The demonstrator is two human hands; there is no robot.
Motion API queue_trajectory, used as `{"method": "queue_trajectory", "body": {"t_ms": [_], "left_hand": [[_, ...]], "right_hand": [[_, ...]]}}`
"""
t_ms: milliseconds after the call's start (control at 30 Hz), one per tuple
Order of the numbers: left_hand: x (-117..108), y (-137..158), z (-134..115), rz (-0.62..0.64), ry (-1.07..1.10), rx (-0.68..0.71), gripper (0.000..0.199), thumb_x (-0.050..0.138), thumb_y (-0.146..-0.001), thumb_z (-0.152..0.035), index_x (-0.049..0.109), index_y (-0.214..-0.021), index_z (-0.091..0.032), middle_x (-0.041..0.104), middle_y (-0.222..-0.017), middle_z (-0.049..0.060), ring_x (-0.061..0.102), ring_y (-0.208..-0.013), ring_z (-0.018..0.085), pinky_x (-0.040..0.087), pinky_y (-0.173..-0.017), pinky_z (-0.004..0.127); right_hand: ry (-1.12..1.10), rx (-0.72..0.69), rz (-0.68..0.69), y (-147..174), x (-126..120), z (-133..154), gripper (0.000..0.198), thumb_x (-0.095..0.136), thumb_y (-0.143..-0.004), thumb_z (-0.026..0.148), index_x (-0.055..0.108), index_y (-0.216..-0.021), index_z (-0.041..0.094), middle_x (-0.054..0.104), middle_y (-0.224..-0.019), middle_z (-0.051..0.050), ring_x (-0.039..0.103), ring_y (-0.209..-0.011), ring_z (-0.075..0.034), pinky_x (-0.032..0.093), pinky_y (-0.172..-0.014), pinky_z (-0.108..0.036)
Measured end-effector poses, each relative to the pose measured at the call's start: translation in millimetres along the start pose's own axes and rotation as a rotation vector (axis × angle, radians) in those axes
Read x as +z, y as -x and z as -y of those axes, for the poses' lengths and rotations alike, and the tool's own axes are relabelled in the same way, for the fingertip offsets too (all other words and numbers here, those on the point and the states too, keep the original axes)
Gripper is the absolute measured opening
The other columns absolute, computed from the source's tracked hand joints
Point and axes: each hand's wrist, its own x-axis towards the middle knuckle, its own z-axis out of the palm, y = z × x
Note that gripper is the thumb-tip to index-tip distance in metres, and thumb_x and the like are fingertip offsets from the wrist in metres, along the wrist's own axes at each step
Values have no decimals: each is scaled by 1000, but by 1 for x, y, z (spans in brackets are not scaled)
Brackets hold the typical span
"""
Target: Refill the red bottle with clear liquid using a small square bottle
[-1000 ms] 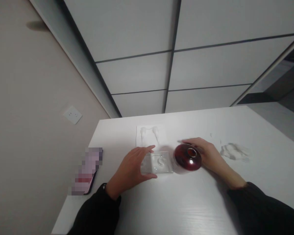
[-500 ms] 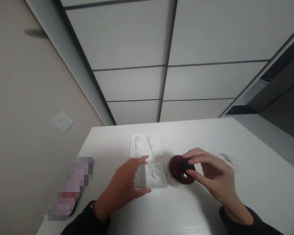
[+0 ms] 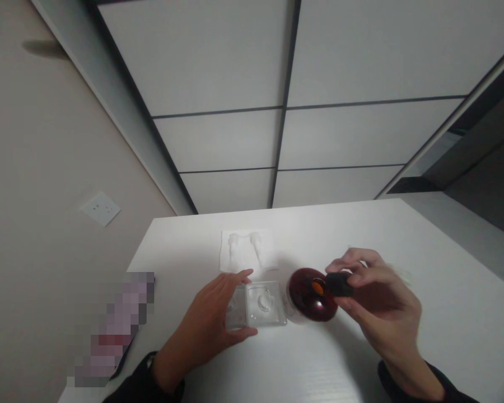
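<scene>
A clear plastic case [image 3: 273,320] lies on the table, with a small round shape in its right part. My left hand [image 3: 210,310] grips its left end, thumb along the near edge and fingers along the far edge. Just right of the case stands a round container with a glossy dark red top [image 3: 306,302]. An orange spot [image 3: 318,287] shows on that top. Between the fingertips of my right hand [image 3: 382,302] is a black cap [image 3: 339,284], held at the right side of the red top. Whether cap and top touch I cannot tell.
Behind the case, two white-tipped items [image 3: 255,243] rest on a white sheet [image 3: 244,263]. A blurred-out flat object [image 3: 120,330] lies at the table's left edge. White panels [image 3: 231,190] rise behind the table [image 3: 252,364], and a wall socket [image 3: 101,209] is at left.
My right hand has moved the black cap to the right, off the middle of the red top, uncovering the orange spot. My left hand keeps its place at the case.
</scene>
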Motion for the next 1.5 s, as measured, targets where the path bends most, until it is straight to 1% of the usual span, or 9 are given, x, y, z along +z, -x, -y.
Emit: {"method": "queue_trajectory", "body": {"t_ms": [167,400,567,667,733,800,900,1133,1500], "left_hand": [[-1,0,-2,-1,-12,8,105,99,-67,-15,39,-151,-35,67,-142,7,67,-130,33,56,-111,56],[-2,0,-3,1,-33,27,106,99,-69,-16,37,-152,-35,67,-141,7,67,-128,33,56,-110,54],[-3,-1,-4,18,-15,32,105,101,-68,-18,39,-151,-32,68,-139,8,67,-126,32,56,-109,51],[-3,-2,-4,12,-16,36,104,101,-67,-18,40,-150,-32,69,-139,7,67,-126,32,56,-109,51],[-3,-2,-5,4,-16,38,104,101,-67,-19,40,-150,-32,69,-139,7,67,-125,32,56,-109,51],[-3,-2,-5,1,-16,36,103,101,-67,-20,41,-150,-31,70,-138,7,68,-125,31,57,-108,50],[-2,-2,-5,-4,-19,42,100,101,-67,-20,44,-149,-29,69,-139,8,68,-125,31,58,-107,49],[-2,-2,-4,1,-30,52,99,100,-68,-19,43,-148,-29,69,-141,9,68,-126,32,57,-107,51],[-3,-3,-4,11,-9,31,93,96,-72,-20,46,-150,-29,69,-140,8,67,-127,31,57,-109,50]], "right_hand": [[47,-36,70,7,7,-3,27,76,-95,15,81,-119,28,73,-105,-6,76,-95,-20,69,-84,-36],[114,12,49,13,10,-7,18,79,-87,8,73,-93,24,79,-99,-5,78,-89,-20,67,-78,-32],[195,-32,117,15,10,-7,22,75,-86,5,74,-96,24,79,-97,-5,77,-87,-20,67,-74,-32],[205,-49,132,18,8,-11,19,76,-89,9,77,-99,25,80,-98,-4,78,-90,-20,68,-90,-38],[176,-42,146,20,6,-15,16,77,-92,14,77,-101,27,82,-101,-3,80,-95,-21,62,-109,-51],[142,-28,166,22,4,-19,13,77,-95,19,78,-103,29,84,-103,-2,81,-98,-23,54,-117,-61],[119,-17,174,23,2,-22,11,75,-98,23,79,-104,31,84,-103,-2,82,-97,-23,56,-114,-62],[121,26,187,19,1,-16,14,76,-98,23,78,-111,28,85,-103,-2,82,-98,-18,55,-118,-45],[237,-28,285,19,-2,-11,31,60,-107,24,74,-133,30,84,-115,-6,81,-108,-24,62,-109,-51]]}}
